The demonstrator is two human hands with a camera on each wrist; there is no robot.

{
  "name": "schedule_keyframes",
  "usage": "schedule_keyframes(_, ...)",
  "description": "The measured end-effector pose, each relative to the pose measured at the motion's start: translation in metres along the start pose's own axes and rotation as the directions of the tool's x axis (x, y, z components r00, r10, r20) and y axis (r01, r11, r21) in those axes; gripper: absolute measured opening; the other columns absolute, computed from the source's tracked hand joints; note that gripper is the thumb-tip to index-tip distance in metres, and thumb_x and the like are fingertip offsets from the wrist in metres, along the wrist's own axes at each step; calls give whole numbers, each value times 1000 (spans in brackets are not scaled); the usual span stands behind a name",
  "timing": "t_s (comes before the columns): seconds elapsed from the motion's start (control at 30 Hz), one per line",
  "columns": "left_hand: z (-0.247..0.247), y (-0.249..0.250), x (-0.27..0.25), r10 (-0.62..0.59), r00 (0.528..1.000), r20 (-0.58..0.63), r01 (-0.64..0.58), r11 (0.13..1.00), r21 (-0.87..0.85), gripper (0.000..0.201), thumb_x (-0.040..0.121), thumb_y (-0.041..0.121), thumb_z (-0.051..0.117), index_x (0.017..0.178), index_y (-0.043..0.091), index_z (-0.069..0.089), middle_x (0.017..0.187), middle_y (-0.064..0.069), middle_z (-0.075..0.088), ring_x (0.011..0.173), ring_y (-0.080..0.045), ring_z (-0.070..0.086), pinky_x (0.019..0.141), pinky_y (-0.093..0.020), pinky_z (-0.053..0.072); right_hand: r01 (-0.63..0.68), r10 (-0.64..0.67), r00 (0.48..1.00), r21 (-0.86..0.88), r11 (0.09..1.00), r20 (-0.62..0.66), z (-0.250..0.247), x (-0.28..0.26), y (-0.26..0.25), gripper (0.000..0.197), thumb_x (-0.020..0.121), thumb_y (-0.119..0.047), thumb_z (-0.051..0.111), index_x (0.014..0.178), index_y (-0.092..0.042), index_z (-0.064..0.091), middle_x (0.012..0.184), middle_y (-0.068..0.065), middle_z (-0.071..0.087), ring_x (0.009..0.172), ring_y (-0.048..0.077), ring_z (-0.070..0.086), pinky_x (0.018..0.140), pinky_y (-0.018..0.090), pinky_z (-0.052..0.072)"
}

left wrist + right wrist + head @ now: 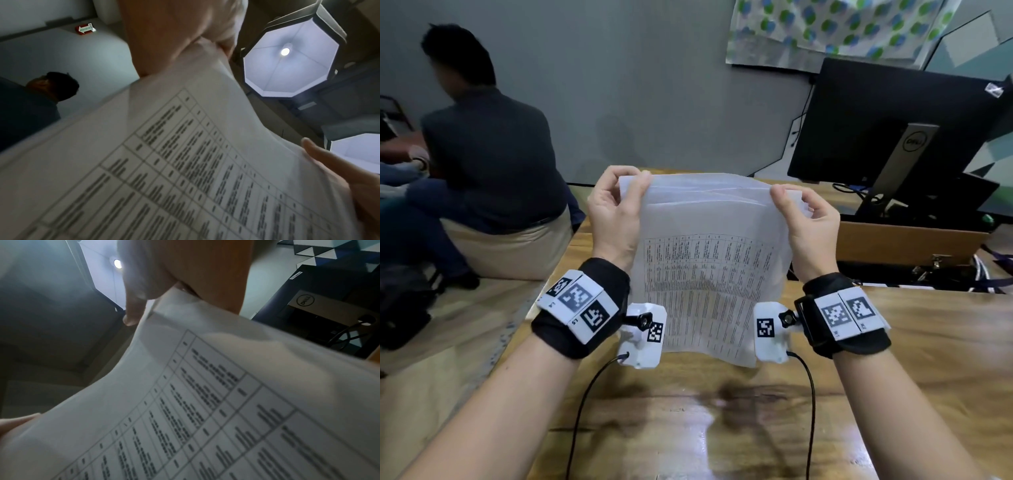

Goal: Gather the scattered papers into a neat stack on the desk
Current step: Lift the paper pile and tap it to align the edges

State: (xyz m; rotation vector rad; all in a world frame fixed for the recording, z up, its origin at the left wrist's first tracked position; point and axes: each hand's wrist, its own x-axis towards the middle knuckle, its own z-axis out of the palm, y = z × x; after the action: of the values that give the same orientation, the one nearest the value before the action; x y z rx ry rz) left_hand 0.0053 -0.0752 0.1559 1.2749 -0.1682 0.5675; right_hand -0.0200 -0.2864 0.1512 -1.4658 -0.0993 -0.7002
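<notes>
A bundle of white papers [709,267] with a printed table stands upright, held above the wooden desk [688,428]. My left hand [616,209] pinches its upper left corner, thumb in front and fingers behind. At the upper right corner my right hand [804,219] grips the bundle the same way. The bottom edge hangs just over the desk, between the two wrist cameras. Several sheet edges show staggered along the top. The left wrist view shows the papers [185,170] close up under my left hand [180,37]. The right wrist view shows the papers [205,402] below my right hand [185,272].
A black monitor [893,133] on a stand sits at the back right behind an open cardboard box [907,243]. A person [482,154] sits to the left of the desk with their back turned. Cables run from both wrist cameras across the desk.
</notes>
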Motion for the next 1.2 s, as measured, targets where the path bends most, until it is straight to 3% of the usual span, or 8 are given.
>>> schedule_keyframes(0.2, -3, -1, -3, -36, 999, -24, 35, 997, -67, 8, 73, 16, 47, 68, 18, 40, 75, -6, 65, 70, -15, 57, 69, -27, 43, -1, 5, 995, 34, 999, -100, 1, 6, 1, 20, 79, -6, 60, 65, -17, 51, 51, -18, 58, 52, -6, 52, 56, 10, 40)
schedule_keyframes(0.33, -3, -6, -7, -36, 999, 21, 37, 999, -20, 17, 69, 36, 60, 73, 26, 47, 85, -11, 59, 77, -20, 52, 70, -29, 43, -9, 9, 998, 0, 1000, -69, 4, 5, 1, 18, 76, -19, 65, 66, -20, 50, 71, -2, 60, 68, 8, 56, 71, 19, 43)
schedule_keyframes(0.67, 3, -12, -2, 73, 997, -26, -69, 988, 140, 21, 83, 16, 59, 66, 24, 49, 68, 11, 48, 63, 6, 45, 68, -9, 37, 12, -24, 992, -100, 995, -123, 5, 4, 10, 30, 81, -10, 63, 62, -21, 42, 65, -7, 42, 54, -3, 39, 58, 9, 34)
schedule_keyframes(0.83, 5, -12, 0, 16, 995, -102, -8, 997, 75, 22, 82, 4, 47, 76, 25, 42, 68, 6, 57, 74, -14, 53, 69, -17, 40, -30, 33, 993, 20, 999, -117, 4, 6, 8, 14, 68, -25, 63, 70, -22, 50, 83, 13, 56, 74, 16, 55, 74, 26, 43)
schedule_keyframes(0.93, 3, -8, 2, 23, 995, -94, -15, 996, 85, 14, 91, 13, 39, 84, 26, 41, 70, 4, 63, 74, -6, 57, 75, -14, 40, -7, 8, 1000, -88, 996, 18, -2, 0, 13, 50, 59, -58, 70, 91, -22, 55, 92, -10, 58, 86, -5, 56, 87, 14, 39)
schedule_keyframes(1.0, -2, -10, 0, -1, 1000, -20, 2, 1000, 21, 20, 92, 46, 44, 91, 26, 41, 76, 6, 61, 69, 3, 57, 76, -16, 42, -10, 26, 991, -117, 993, 135, -10, -6, 21, 84, 47, -71, 71, 111, -21, 49, 108, -13, 56, 96, -16, 55, 87, 4, 40)
schedule_keyframes(1.07, -12, -18, -7, -20, 989, 144, 17, 1000, 25, 63, 61, 71, 53, 103, 26, 39, 85, 7, 55, 68, 12, 57, 69, -8, 46, -105, 122, 970, -86, 991, 213, -21, -14, 35, 87, 45, -51, 84, 116, -17, 48, 109, -4, 61, 95, -4, 64, 80, 14, 51)
schedule_keyframes(1.2, -36, -51, -24, -381, 886, 262, 325, 916, 233, 92, 44, 43, 82, 124, 14, 46, 115, -3, 64, 105, -12, 64, 90, -36, 55, -268, 330, 907, -245, 932, 263, -29, -37, 65, 45, 61, -7, 82, 103, -9, 66, 94, -4, 73, 88, 8, 71, 80, 31, 57)
